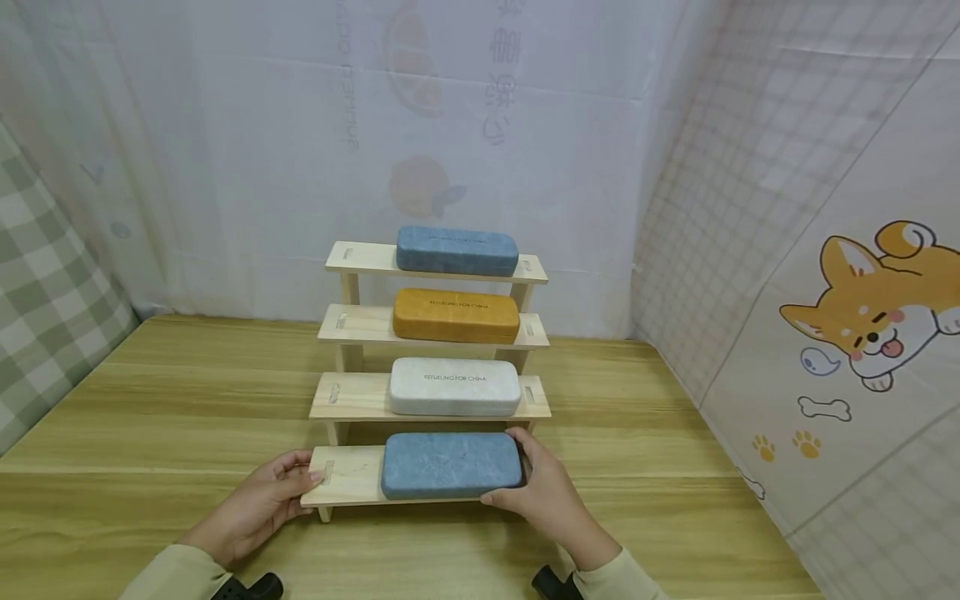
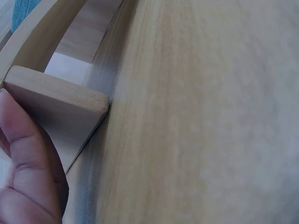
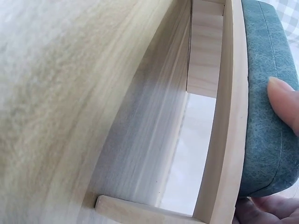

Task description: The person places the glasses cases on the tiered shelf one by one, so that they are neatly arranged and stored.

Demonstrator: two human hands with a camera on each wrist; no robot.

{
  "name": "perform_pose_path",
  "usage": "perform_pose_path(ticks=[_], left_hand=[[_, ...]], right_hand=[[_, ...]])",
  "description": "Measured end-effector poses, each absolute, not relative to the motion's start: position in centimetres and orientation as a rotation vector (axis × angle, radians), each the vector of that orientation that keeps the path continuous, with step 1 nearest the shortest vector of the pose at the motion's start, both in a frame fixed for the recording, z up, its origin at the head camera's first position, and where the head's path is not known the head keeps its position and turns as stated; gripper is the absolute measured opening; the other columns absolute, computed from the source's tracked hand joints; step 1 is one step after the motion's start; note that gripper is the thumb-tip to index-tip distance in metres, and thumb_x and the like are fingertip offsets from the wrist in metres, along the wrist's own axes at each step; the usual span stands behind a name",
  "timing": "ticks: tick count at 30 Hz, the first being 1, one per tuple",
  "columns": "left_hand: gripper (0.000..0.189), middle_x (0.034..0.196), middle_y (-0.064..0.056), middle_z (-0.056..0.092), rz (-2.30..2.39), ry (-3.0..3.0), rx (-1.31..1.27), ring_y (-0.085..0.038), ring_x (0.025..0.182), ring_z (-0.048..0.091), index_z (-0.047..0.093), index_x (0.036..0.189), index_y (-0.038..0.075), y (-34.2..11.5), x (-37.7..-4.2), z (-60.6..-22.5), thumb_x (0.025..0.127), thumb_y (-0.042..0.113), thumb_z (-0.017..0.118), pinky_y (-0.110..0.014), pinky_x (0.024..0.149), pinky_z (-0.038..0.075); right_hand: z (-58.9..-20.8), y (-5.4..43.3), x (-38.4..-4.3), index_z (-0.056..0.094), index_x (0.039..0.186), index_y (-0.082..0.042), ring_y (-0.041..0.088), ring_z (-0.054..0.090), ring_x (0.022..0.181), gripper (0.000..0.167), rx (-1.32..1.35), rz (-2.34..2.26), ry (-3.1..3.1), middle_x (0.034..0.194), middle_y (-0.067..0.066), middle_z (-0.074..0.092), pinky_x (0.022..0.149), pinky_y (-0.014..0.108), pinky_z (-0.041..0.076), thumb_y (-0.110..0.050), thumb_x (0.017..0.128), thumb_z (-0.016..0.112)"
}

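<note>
A stepped wooden stand (image 1: 352, 475) holds one glasses case on each tier. On the lowest tier lies a blue glasses case (image 1: 452, 465), nearer the right end. My right hand (image 1: 551, 492) grips that case by its right end, with the thumb on its front face in the right wrist view, where the case (image 3: 266, 107) rests on the board. At the left end of the same tier, my left hand (image 1: 262, 504) pinches the board, thumb on top and fingers at the edge. The left wrist view shows the left fingers (image 2: 30, 168) beside a stand leg (image 2: 56, 98).
Higher tiers carry a white glasses case (image 1: 454, 387), a mustard-yellow case (image 1: 456, 317) and another blue case (image 1: 457, 252). The stand is on a wood-grain table (image 1: 660, 467). A pale curtain (image 1: 247, 167) hangs behind, and a cloth with a printed dog (image 1: 862, 292) borders the right.
</note>
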State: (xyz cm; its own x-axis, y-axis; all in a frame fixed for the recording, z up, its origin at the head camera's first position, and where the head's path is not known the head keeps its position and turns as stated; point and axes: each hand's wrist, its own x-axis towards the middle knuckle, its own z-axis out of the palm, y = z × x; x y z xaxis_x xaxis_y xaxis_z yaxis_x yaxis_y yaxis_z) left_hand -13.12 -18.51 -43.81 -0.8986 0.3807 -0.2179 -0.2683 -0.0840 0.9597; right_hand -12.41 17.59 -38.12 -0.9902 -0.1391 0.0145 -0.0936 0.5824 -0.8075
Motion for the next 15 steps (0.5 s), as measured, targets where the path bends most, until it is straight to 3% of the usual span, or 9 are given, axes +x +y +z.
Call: perform_pose_path(ticks=[15], left_hand=[[0.062, 0.107, -0.001, 0.057, 2.008, 1.796, 0.152, -0.012, 0.092, 0.059, 0.019, 0.139, -0.017, -18.78, -13.05, -43.79, 0.1, 0.015, 0.053, -0.028, 0.076, 0.052]], right_hand=[[-38.33, 17.82, -12.38, 0.042, 0.142, 0.0, 0.043, 0.041, 0.13, 0.092, -0.277, -1.318, 2.793, 0.141, 0.024, 0.046, 0.102, 0.058, 0.038, -0.028, 0.068, 0.089]])
